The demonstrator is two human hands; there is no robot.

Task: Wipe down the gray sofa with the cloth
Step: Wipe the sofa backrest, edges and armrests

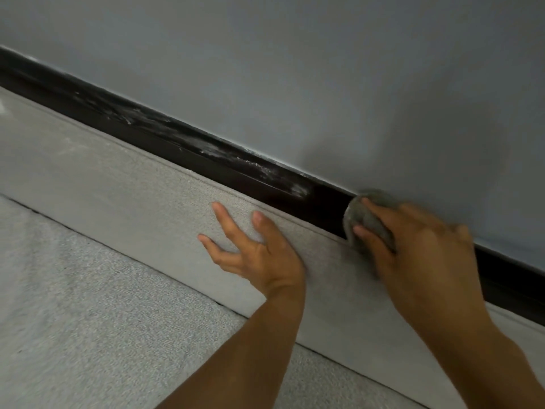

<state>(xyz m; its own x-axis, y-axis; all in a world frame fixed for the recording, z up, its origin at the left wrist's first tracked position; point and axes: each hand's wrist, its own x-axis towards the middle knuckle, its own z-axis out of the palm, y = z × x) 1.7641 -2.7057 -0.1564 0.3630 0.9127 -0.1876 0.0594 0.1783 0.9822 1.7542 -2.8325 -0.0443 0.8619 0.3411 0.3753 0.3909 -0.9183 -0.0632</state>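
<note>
Head view, left to right.

- Lower left: seat (88, 305) of the gray sofa (103, 178), coarse pale fabric. The upright back panel rises above it and runs diagonally across the frame.
- Above the back panel: black strip (177, 134) along the foot of a blue-gray wall (295, 69). White dusty smears (259, 168) mark the strip's middle stretch.
- Centre: left hand (259, 255), fingers straight and fanned apart, lies flat on the back panel just below its top seam. It holds nothing.
- Right of centre: cloth (368, 222), gray, bunched into a wad. It touches the black strip where the strip meets the sofa's top edge.
- Right: right hand (427, 261), fingers curled over the wad and gripping it. The hand is slightly blurred.
</note>
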